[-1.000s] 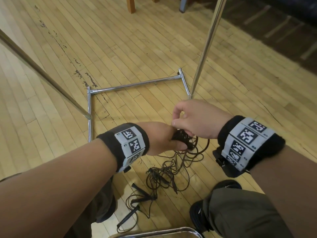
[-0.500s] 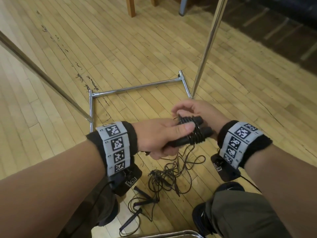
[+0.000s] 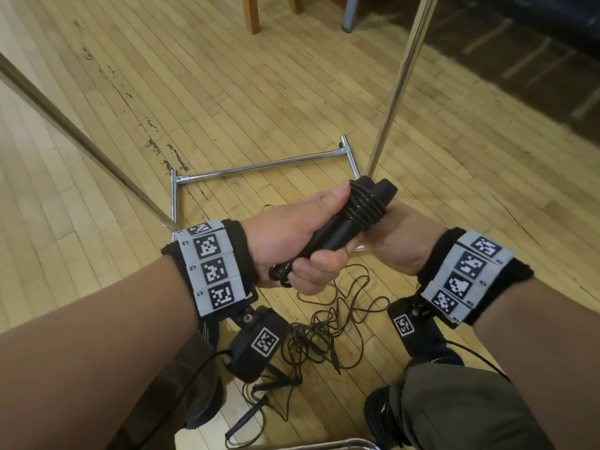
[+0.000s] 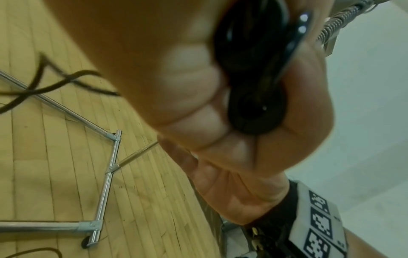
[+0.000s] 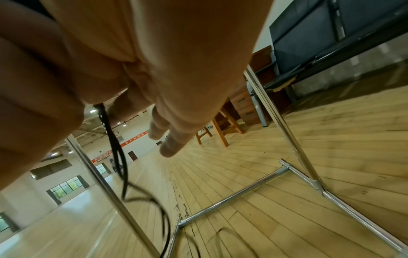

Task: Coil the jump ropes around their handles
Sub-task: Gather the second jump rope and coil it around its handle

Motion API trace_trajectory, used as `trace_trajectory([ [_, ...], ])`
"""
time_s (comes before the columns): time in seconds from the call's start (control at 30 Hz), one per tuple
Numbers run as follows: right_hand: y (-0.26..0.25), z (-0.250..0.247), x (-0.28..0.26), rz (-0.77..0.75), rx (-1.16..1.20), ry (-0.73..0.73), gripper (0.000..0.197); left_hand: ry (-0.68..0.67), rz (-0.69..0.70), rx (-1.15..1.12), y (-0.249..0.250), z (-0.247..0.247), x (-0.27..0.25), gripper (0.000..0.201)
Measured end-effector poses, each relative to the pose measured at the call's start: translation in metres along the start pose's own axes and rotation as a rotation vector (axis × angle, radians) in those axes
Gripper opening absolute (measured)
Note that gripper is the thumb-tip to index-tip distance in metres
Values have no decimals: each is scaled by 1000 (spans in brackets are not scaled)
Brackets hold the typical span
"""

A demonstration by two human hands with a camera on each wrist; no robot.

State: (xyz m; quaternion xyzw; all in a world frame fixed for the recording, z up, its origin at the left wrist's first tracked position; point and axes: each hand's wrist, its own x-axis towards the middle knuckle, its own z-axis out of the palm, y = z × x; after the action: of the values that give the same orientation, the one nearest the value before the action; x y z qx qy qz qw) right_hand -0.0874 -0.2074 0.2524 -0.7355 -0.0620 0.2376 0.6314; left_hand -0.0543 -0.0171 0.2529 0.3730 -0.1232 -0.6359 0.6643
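The wooden floor (image 3: 227,92) carries the chrome rack frame (image 3: 259,165) and, nearer my feet, the loose tangle of rope (image 3: 328,336), left slack there so it can feed upward. My left hand (image 3: 292,241) has its grip wrapped round both black handles (image 3: 341,235), holding them paired as a spool. My right hand (image 3: 399,241) sits behind them; its grip pinches the cord (image 5: 110,132) to keep each turn taut.

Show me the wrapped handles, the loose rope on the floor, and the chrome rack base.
wrapped handles (image 3: 363,209), head view, coiled turns.
loose rope (image 3: 328,332), head view, tangle's middle.
chrome rack base (image 3: 259,165), head view, crossbar.
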Motion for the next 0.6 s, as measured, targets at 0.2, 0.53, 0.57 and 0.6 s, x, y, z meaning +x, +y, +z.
trace_trajectory([
  [0.2,-8,2,-3,27,18,113,17,67,58,26,4,-7,-2,56],
  [0.53,-3,7,7,216,-275,166,26,704,18,562,16,-24,-2,9],
  [0.57,-3,8,8,237,-311,153,28,784,-8,636,16,-25,-1,11],
  [0.6,-3,9,8,260,-346,135,28,860,-35,706,16,-25,0,12],
])
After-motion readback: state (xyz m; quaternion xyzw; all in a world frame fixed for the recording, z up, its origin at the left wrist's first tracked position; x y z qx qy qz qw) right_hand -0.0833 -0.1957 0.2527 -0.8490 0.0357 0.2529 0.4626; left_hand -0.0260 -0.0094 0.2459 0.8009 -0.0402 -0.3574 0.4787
